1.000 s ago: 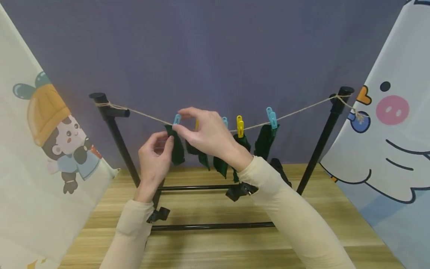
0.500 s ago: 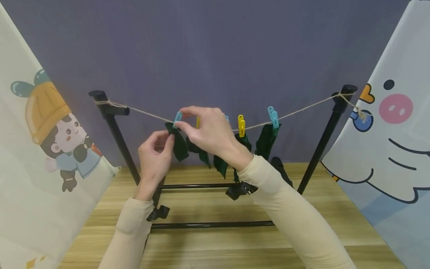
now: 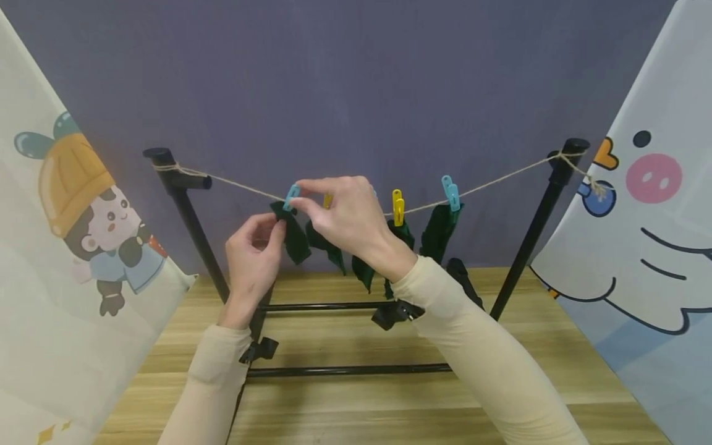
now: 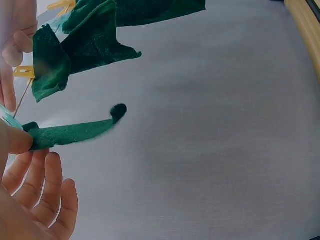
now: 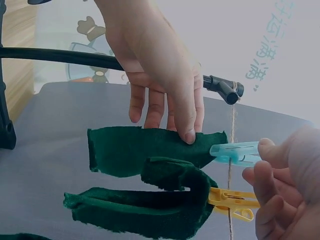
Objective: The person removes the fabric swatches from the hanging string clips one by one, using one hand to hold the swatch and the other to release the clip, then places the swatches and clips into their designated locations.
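My left hand pinches the upper end of a dark green cloth strip at the line between thumb and fingers. With thumb and index finger, my right hand pinches a light blue clothespin at the twine. In the right wrist view the clothespin sits across the twine, its mouth end at the corner of the cloth strip. Beside it, a yellow clothespin holds another green cloth. My right hand hides parts of the clips in the head view.
Further right on the twine, a yellow clothespin and a blue clothespin hold green cloths. Black posts carry the twine above a wooden tabletop. Low black rails cross between them. Cartoon panels stand at both sides.
The green strip's lower end has swung slightly right and up. More of the blue clothespin shows between my right thumb and index finger. Both hands stay nearly in place.
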Demonstrator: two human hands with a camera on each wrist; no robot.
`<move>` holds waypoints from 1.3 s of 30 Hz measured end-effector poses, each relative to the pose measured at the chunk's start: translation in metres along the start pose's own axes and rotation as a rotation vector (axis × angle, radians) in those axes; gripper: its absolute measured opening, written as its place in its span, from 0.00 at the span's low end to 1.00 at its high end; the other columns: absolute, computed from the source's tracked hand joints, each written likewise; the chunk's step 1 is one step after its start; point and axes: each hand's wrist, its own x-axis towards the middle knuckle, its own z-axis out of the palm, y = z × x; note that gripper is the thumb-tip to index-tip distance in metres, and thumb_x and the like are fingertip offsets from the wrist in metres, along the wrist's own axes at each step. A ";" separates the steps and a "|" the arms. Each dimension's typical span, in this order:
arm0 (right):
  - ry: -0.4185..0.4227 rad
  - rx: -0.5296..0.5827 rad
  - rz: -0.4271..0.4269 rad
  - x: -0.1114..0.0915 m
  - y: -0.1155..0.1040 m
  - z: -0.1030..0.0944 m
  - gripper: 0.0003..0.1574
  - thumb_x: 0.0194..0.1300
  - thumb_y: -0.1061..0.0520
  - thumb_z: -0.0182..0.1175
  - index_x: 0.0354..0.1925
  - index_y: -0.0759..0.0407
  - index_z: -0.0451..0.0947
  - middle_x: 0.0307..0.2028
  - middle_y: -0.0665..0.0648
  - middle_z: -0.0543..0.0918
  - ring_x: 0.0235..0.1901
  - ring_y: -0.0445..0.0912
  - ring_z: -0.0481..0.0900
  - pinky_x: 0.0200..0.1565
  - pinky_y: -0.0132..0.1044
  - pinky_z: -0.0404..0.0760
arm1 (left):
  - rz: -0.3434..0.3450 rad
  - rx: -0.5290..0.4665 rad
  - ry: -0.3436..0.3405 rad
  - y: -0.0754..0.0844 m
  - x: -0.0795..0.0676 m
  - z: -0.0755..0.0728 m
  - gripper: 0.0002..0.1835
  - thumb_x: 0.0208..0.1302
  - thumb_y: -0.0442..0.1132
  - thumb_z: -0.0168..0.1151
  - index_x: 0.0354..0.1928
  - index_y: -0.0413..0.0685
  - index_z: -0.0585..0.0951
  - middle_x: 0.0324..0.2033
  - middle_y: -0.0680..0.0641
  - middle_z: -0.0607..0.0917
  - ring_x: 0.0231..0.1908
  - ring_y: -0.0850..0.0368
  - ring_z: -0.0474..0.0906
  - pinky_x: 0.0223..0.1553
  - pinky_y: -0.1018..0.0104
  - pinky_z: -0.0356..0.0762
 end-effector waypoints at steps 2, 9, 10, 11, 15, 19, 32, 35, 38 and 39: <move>0.007 0.008 0.001 0.000 0.000 0.000 0.17 0.74 0.50 0.69 0.55 0.56 0.90 0.16 0.49 0.82 0.06 0.43 0.60 0.13 0.33 0.58 | -0.004 -0.002 0.004 0.000 0.000 -0.001 0.09 0.74 0.35 0.67 0.49 0.37 0.88 0.40 0.40 0.92 0.31 0.70 0.81 0.37 0.77 0.79; 0.037 0.050 0.010 -0.001 0.000 -0.002 0.16 0.73 0.50 0.70 0.53 0.56 0.91 0.21 0.51 0.88 0.05 0.43 0.60 0.13 0.34 0.58 | -0.006 -0.003 0.008 0.000 0.000 -0.003 0.09 0.74 0.35 0.67 0.49 0.37 0.87 0.39 0.40 0.92 0.32 0.70 0.81 0.36 0.77 0.79; 0.041 0.054 0.011 -0.001 0.000 -0.002 0.16 0.73 0.50 0.70 0.53 0.56 0.92 0.20 0.51 0.88 0.05 0.43 0.60 0.13 0.34 0.57 | -0.007 -0.002 0.008 0.000 0.000 -0.003 0.09 0.74 0.35 0.67 0.49 0.37 0.87 0.39 0.40 0.92 0.31 0.70 0.81 0.36 0.77 0.79; 0.046 0.057 0.009 -0.002 0.001 -0.003 0.15 0.73 0.50 0.70 0.52 0.56 0.92 0.21 0.52 0.89 0.05 0.43 0.60 0.13 0.34 0.57 | -0.008 -0.001 0.008 0.000 0.000 -0.003 0.09 0.74 0.35 0.67 0.49 0.37 0.87 0.39 0.40 0.92 0.31 0.70 0.81 0.36 0.78 0.78; 0.067 0.058 -0.007 -0.002 0.001 -0.004 0.15 0.73 0.50 0.71 0.52 0.56 0.92 0.25 0.54 0.91 0.05 0.42 0.59 0.13 0.34 0.57 | -0.013 0.000 0.012 0.001 -0.001 -0.003 0.09 0.74 0.35 0.67 0.49 0.37 0.87 0.38 0.39 0.91 0.31 0.70 0.81 0.36 0.78 0.78; 0.085 0.048 -0.016 -0.003 0.001 -0.006 0.15 0.72 0.50 0.71 0.52 0.57 0.92 0.22 0.53 0.89 0.05 0.41 0.58 0.12 0.33 0.56 | -0.017 0.000 0.006 0.001 -0.001 -0.002 0.09 0.74 0.35 0.67 0.49 0.37 0.87 0.39 0.40 0.91 0.31 0.69 0.81 0.36 0.78 0.78; 0.166 0.060 -0.058 -0.008 0.008 -0.008 0.16 0.70 0.52 0.73 0.51 0.59 0.92 0.10 0.49 0.78 0.06 0.37 0.62 0.12 0.33 0.56 | -0.013 0.017 0.008 -0.001 -0.004 -0.004 0.09 0.74 0.35 0.67 0.48 0.35 0.86 0.39 0.39 0.90 0.33 0.71 0.80 0.38 0.80 0.77; 0.171 0.064 -0.067 -0.010 0.008 -0.008 0.15 0.70 0.52 0.73 0.50 0.59 0.92 0.10 0.48 0.77 0.06 0.37 0.61 0.12 0.33 0.56 | -0.012 0.019 0.003 -0.001 -0.005 -0.004 0.09 0.74 0.36 0.67 0.48 0.35 0.86 0.39 0.39 0.90 0.33 0.71 0.79 0.38 0.80 0.77; 0.174 0.067 -0.071 -0.010 0.008 -0.008 0.15 0.71 0.53 0.72 0.50 0.59 0.92 0.09 0.48 0.76 0.05 0.37 0.60 0.12 0.33 0.56 | -0.011 0.022 0.000 -0.002 -0.006 -0.005 0.09 0.74 0.36 0.67 0.48 0.35 0.86 0.39 0.39 0.90 0.33 0.71 0.80 0.39 0.80 0.77; 0.175 0.069 -0.071 -0.011 0.008 -0.008 0.14 0.71 0.53 0.72 0.50 0.59 0.92 0.09 0.48 0.76 0.05 0.37 0.60 0.12 0.33 0.56 | -0.010 0.021 0.000 -0.003 -0.006 -0.005 0.10 0.74 0.36 0.67 0.48 0.35 0.86 0.39 0.39 0.90 0.33 0.71 0.80 0.38 0.80 0.77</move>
